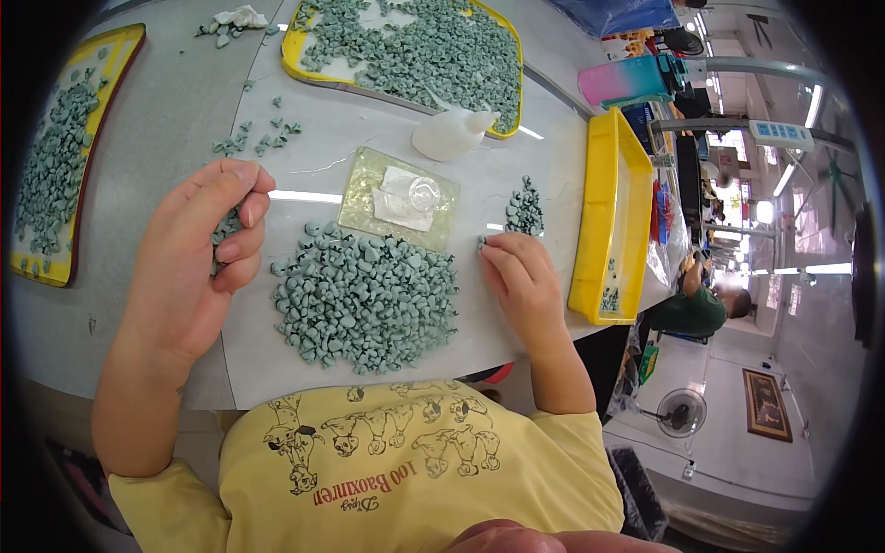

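Note:
My left hand (205, 249) is raised at the left, its fingers curled round several small grey-green plastic parts (224, 229). The thumb and forefinger are pressed together, and what lies between their tips is hidden. Farther right, my right hand (527, 281) is low over the table, thumb and forefinger pinching a single small grey-green part (481, 243). Between the hands lies a large pile of the same parts (364, 300). A small heap (525, 208) sits just beyond the right fingertips. Behind the pile is a translucent greenish plate (358, 205) bearing white paper and a clear round dish (423, 194).
A white squeeze bottle (450, 136) stands behind the plate. Yellow-rimmed trays of parts lie at the back (295, 57) and far left (111, 111). A yellow bin (597, 212) holding a few parts borders the right side. Loose parts (272, 140) are scattered beyond my left hand.

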The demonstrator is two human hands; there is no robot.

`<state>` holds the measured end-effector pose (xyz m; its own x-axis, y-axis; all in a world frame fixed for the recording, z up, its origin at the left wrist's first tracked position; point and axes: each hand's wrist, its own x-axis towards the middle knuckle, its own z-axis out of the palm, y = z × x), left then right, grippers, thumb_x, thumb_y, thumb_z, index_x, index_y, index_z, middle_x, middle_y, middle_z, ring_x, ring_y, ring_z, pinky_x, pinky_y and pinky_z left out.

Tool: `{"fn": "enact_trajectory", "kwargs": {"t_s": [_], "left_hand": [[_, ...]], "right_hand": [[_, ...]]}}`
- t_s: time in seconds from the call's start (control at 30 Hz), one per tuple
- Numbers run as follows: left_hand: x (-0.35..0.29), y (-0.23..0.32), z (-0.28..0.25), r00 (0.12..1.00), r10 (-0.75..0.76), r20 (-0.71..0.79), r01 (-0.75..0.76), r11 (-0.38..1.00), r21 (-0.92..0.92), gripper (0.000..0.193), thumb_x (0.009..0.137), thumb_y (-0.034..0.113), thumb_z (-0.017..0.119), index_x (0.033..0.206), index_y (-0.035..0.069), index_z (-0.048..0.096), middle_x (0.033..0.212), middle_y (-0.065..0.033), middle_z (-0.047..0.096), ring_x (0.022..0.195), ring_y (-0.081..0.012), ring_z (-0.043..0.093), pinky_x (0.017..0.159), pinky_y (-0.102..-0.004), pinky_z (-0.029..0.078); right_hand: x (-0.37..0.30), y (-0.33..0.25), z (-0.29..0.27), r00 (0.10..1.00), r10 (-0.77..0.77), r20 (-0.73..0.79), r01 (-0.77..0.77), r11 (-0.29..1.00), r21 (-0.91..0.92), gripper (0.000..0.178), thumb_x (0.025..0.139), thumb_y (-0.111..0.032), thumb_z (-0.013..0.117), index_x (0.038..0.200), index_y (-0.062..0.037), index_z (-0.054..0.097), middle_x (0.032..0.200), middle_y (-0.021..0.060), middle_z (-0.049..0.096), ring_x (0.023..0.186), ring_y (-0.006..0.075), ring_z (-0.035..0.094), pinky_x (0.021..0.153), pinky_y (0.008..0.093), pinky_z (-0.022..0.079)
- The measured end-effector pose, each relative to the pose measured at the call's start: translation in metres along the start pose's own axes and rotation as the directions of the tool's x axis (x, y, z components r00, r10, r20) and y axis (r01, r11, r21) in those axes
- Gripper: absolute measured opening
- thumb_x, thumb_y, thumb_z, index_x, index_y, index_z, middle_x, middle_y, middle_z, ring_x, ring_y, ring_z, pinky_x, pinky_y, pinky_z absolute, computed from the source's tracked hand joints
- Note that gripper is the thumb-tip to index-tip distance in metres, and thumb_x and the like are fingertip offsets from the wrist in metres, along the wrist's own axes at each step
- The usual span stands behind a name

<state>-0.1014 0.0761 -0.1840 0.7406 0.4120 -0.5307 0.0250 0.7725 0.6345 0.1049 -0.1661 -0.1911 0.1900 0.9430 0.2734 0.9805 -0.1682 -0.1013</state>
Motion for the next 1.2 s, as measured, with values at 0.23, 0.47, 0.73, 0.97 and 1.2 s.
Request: {"fn": "enact_trajectory", "kwargs": {"t_s": [0.23, 0.47, 0.73, 0.97, 1.2], "left_hand": [[-0.009, 0.006, 0.026, 1.0, -0.025, -0.011, 0.025, 1.0, -0.002, 0.016, 0.091, 0.021, 0.048, 0.088, 0.005, 0.05, 0.07, 0.0039, 0.041, 0.051, -0.0014, 0.029, 0.039, -0.0161, 0.019], [-0.063, 0.014, 0.075, 0.954, -0.23, 0.191, 0.182, 0.954, 0.237, 0.019, 0.092, 0.021, 0.05, 0.092, 0.003, 0.056, 0.063, 0.0048, 0.042, 0.05, -0.0025, 0.032, 0.041, -0.0183, 0.025], [-0.09, 0.024, 0.057, 0.943, -0.143, 0.301, 0.063, 0.964, 0.259, 0.022, 0.094, 0.026, 0.049, 0.093, 0.004, 0.055, 0.064, 0.0032, 0.046, 0.051, -0.0038, 0.039, 0.045, -0.0194, 0.031], [-0.086, 0.03, 0.043, 0.953, -0.084, 0.291, 0.006, 0.966, 0.257, 0.018, 0.095, 0.021, 0.047, 0.091, 0.005, 0.053, 0.066, 0.0017, 0.045, 0.049, -0.0047, 0.033, 0.042, -0.0203, 0.026], [-0.086, 0.024, 0.04, 0.959, 0.093, 0.269, -0.198, 0.897, 0.396, 0.018, 0.094, 0.019, 0.048, 0.086, 0.003, 0.055, 0.062, 0.0027, 0.046, 0.05, -0.0034, 0.037, 0.043, -0.0197, 0.03]], "right_hand": [[-0.01, 0.005, -0.024, 0.993, 0.001, -0.119, 0.012, 0.994, 0.11, 0.021, 0.065, 0.007, 0.068, 0.083, -0.0001, 0.06, 0.09, 0.0101, 0.061, 0.082, 0.026, 0.06, 0.071, 0.0337, 0.05], [0.038, -0.043, -0.093, 0.885, -0.404, -0.234, 0.446, 0.879, 0.169, 0.016, 0.069, -0.002, 0.071, 0.081, -0.0026, 0.062, 0.097, 0.0087, 0.063, 0.09, 0.0272, 0.061, 0.074, 0.0388, 0.048], [0.077, -0.087, -0.095, 0.819, -0.521, -0.241, 0.571, 0.785, 0.241, 0.016, 0.069, -0.006, 0.071, 0.082, -0.0035, 0.063, 0.105, 0.01, 0.062, 0.096, 0.0275, 0.06, 0.076, 0.04, 0.046], [0.087, -0.097, -0.068, 0.887, -0.382, -0.26, 0.46, 0.673, 0.579, 0.018, 0.069, -0.004, 0.071, 0.085, -0.0021, 0.061, 0.109, 0.0134, 0.06, 0.099, 0.0319, 0.059, 0.078, 0.0413, 0.046], [0.079, -0.101, -0.059, 0.983, 0.043, -0.18, 0.137, 0.483, 0.865, 0.013, 0.074, 0.0, 0.067, 0.084, 0.0002, 0.059, 0.094, 0.0145, 0.059, 0.082, 0.0265, 0.058, 0.072, 0.0354, 0.046]]}}
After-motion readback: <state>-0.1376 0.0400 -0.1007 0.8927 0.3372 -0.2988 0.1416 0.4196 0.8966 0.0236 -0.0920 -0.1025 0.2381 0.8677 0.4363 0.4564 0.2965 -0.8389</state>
